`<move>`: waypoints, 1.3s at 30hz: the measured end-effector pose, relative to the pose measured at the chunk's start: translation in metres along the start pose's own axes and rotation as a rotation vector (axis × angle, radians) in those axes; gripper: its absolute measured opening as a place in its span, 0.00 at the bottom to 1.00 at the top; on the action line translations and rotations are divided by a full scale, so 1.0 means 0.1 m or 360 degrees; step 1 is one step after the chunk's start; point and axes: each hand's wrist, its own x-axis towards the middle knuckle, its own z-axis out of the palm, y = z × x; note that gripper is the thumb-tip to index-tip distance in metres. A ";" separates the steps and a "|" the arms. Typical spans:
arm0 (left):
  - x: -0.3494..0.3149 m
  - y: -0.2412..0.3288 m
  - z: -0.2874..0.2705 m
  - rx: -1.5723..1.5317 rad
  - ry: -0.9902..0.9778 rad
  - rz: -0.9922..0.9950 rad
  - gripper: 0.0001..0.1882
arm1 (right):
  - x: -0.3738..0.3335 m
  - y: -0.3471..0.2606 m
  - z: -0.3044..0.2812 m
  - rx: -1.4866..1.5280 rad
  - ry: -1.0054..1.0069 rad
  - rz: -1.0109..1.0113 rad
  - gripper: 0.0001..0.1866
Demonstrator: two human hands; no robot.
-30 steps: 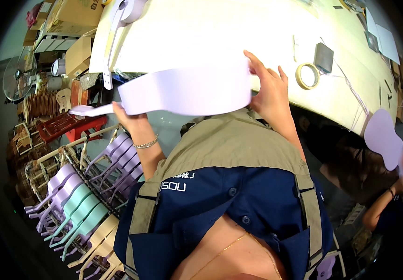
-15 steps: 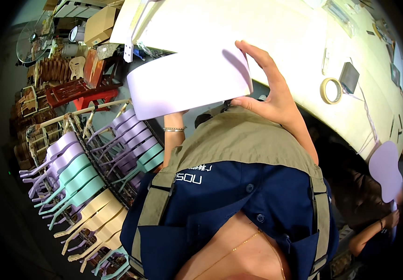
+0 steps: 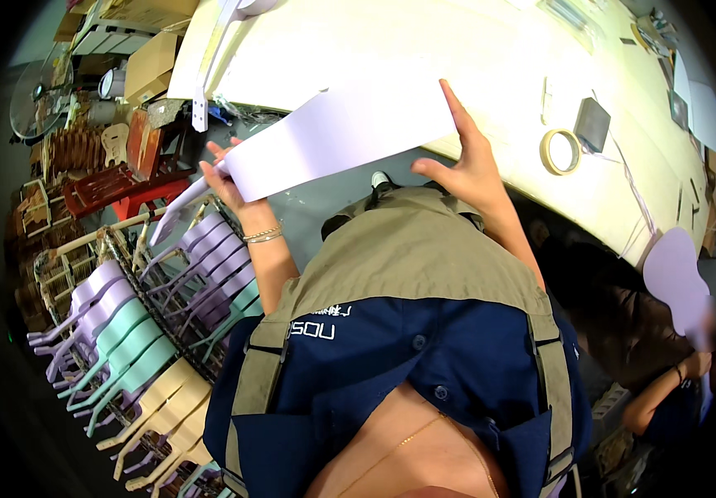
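Observation:
A pale lavender ukulele (image 3: 333, 137) is held edge-up in front of my waist, its smooth side wall toward me. At the joint of neck and body, my left hand (image 3: 233, 187) grips it, and the neck slants down to the left. My right hand (image 3: 474, 162) is by the wide end of the body, thumb and fingers spread apart; whether a fingertip touches that end I cannot tell.
Ahead stands a cream table (image 3: 491, 50) with a tape roll (image 3: 560, 152) and a dark grey box (image 3: 592, 124). At left, a rack (image 3: 126, 257) holds lavender, mint and cream ukuleles. Behind it is a red wooden chair (image 3: 117, 178). A co-worker's hand (image 3: 694, 365) holds a lavender ukulele (image 3: 677, 278) at right.
The ukulele has turned so its neck shows at the left. My left hand has come out from behind it, and my right thumb has moved off the lower edge.

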 end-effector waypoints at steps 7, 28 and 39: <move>-0.06 0.02 0.33 -0.0134 -0.0243 -0.0097 0.16 | -0.09 0.04 0.06 0.0227 0.0184 0.0325 0.50; -0.56 -0.37 2.14 0.1046 -0.1449 0.0162 0.22 | -0.59 1.29 0.06 0.1737 0.0428 0.0559 0.24; -0.73 -0.75 2.74 0.1295 -0.1633 -0.0012 0.16 | -0.66 1.32 0.15 0.2112 0.0423 0.0688 0.24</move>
